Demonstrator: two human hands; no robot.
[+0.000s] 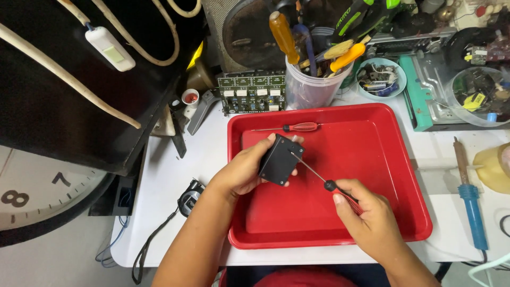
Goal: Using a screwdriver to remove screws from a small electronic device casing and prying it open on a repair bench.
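Over the red tray [393, 175], your left hand [241, 172] holds a small black box [280, 159] clear of the tray floor, fingers wrapped around its left side and thumb at its top edge. The box is tilted, one flat face turned up toward you.

Your right hand [369, 215] is closed around the red-and-black handle of a screwdriver [319, 174]. The thin shaft runs up and to the left, and its tip meets the upper right part of the box. Whether the tip sits in a screw head cannot be told.

A second screwdriver [297, 127] with a red handle lies flat on the tray floor near the far wall, just beyond the box and not touching it.

The tray rests on a white table [170, 202]. Beyond the tray's far edge stands a clear cup [311, 87] packed with tools with orange and yellow handles. Just left of the cup, a green circuit board [252, 91] stands upright. To the right of the tray, a soldering iron [470, 199] with a blue handle lies on the table. To the left of the tray, near your left forearm, sits a black tape measure [189, 196]. A clock face [32, 186] shows at the lower left, below table level.
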